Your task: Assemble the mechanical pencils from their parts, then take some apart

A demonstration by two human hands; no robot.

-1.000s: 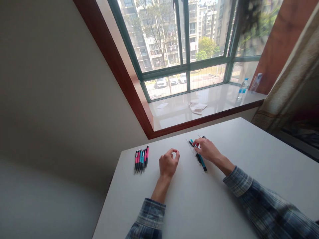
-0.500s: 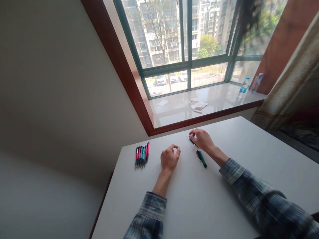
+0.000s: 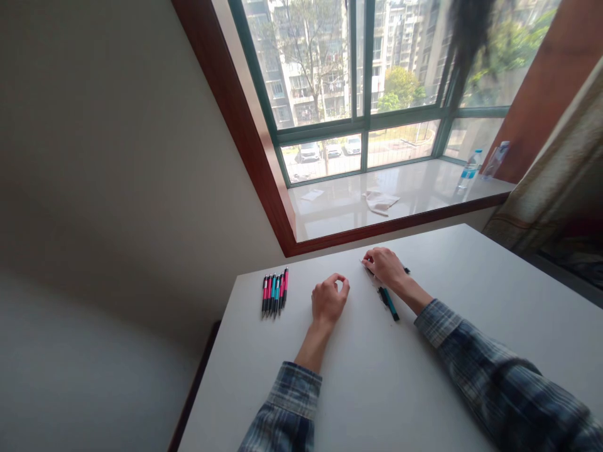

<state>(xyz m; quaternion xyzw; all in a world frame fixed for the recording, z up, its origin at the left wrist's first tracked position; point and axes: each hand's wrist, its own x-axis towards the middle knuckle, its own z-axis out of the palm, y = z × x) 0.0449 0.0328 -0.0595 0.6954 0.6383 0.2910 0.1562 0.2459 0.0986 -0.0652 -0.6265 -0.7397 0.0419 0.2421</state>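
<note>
My left hand (image 3: 328, 300) rests on the white table (image 3: 358, 383), its thumb and index finger bent together into a loop. Anything between those fingertips is too small or hidden to make out. Farther right, my right hand (image 3: 385, 267) is low over the table with its fingers closed at a thin pen part (image 3: 370, 272), partly covered by the fingers. Just below that hand lie a teal-and-black pen barrel (image 3: 391, 306) and a black clip-like piece (image 3: 382, 296) beside it. Another small black piece (image 3: 407, 270) shows past the right wrist.
Several pink, teal and black pens (image 3: 274, 294) lie in a row at the table's far left. Behind the table, the window sill (image 3: 330, 216) holds a crumpled cloth (image 3: 380, 202), a paper (image 3: 312, 195) and a water bottle (image 3: 470, 169). A curtain (image 3: 537, 188) hangs at right.
My right hand has come down and slightly nearer over the thin pen part, its fingers closing. My left hand keeps its pose. The whole view has shifted a little.
</note>
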